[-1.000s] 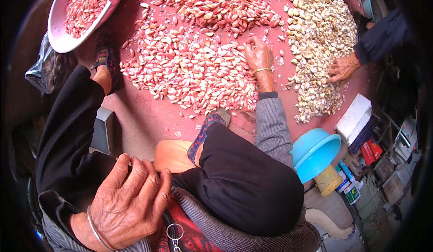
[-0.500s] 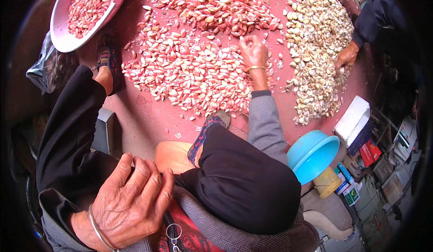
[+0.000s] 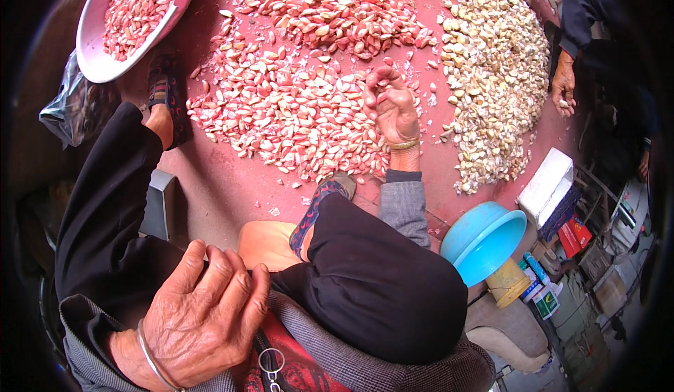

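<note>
My left hand [image 3: 200, 315] rests back-up on my lap, fingers loosely bent and a little apart, with nothing visible in it. A metal bangle circles its wrist. My right hand [image 3: 393, 108], turned partly palm-up with fingers curled, hovers over the right side of a wide spread of pink-and-white pieces [image 3: 288, 111] that look like garlic cloves. Whether its curled fingers hold a clove cannot be made out. Beyond it lies a redder heap of cloves [image 3: 344, 13]. To the right stretches a long heap of pale yellowish cloves [image 3: 491, 76].
A pink-white basin [image 3: 90, 51] of reddish cloves stands at far left, near a plastic bag [image 3: 70, 104]. At right are a co-worker's hand [image 3: 564, 87], a blue basin [image 3: 484, 241], a yellow bucket [image 3: 508, 283] and a white foam box [image 3: 546, 185]. My feet flank the near cloves.
My right hand has drawn slightly back from the cloves and turned its palm upward. The co-worker's hand has lifted off the pale heap, outward. My left hand has stayed still.
</note>
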A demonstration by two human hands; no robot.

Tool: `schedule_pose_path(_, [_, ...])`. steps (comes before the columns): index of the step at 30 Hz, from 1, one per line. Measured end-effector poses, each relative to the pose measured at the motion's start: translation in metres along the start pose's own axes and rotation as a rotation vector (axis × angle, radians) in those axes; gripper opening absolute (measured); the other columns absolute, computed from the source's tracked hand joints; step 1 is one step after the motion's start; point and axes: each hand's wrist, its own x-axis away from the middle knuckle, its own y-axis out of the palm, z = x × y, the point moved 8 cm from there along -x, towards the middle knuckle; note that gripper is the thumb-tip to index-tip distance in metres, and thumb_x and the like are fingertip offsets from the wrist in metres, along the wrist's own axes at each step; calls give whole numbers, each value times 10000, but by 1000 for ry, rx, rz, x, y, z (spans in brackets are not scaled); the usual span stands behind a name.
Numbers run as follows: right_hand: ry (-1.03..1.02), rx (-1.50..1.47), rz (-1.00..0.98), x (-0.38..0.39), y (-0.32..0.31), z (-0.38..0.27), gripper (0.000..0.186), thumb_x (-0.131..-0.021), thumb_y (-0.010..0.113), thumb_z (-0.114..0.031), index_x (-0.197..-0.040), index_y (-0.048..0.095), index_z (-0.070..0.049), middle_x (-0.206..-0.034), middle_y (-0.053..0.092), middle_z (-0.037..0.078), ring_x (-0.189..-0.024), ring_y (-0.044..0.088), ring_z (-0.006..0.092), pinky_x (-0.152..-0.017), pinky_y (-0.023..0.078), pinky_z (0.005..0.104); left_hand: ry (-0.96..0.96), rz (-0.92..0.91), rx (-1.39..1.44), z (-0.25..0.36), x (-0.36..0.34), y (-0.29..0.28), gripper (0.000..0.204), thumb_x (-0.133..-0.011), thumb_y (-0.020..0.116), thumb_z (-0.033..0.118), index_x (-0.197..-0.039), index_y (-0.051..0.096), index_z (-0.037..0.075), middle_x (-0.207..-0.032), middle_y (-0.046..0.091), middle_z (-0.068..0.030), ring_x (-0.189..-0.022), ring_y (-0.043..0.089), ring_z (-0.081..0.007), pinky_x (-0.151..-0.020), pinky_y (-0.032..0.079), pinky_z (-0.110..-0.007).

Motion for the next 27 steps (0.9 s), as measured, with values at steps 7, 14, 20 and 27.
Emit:
schedule_pose_path(7, [-14, 817, 382, -40, -52, -14, 239, -981, 604, -243, -1039, 683, -25, -741, 627, 31, -629, 587, 130, -554, 476, 272, -1, -7, -4, 1, -1, 1, 581, -704, 561, 239, -1187, 614, -80, -1020, 618, -237, -994, 632, -356, -981, 469, -514])
schedule_pose_path(14, [-187, 1437, 435, -51, -60, -13, 196, -888, 605, -193, -994, 741, -100, -820, 724, 149, -757, 716, 244, -697, 538, 360, -13, 6, -19, -2, -1, 1, 571, -710, 566, 228, -1193, 613, -74, -1023, 619, -235, -1005, 633, -361, -988, 466, -517])
schedule_pose_path(20, [-265, 1320, 511, -37, -68, -21, 134, -881, 641, -163, -948, 728, -88, -755, 700, 112, -736, 703, 194, -658, 528, 338, -8, -10, 5, 0, 0, 3, 584, -704, 567, 230, -1200, 610, -75, -1024, 618, -234, -1011, 632, -362, -995, 459, -521])
schedule_pose_path(27, [-245, 1791, 476, -60, -30, -1, 275, -890, 694, -369, -1034, 684, -136, -750, 685, 154, -763, 695, 344, -658, 525, 456, -8, -8, 8, 2, -2, 2, 595, -693, 566, 239, -1194, 611, -78, -1023, 616, -236, -1007, 632, -356, -992, 460, -518])
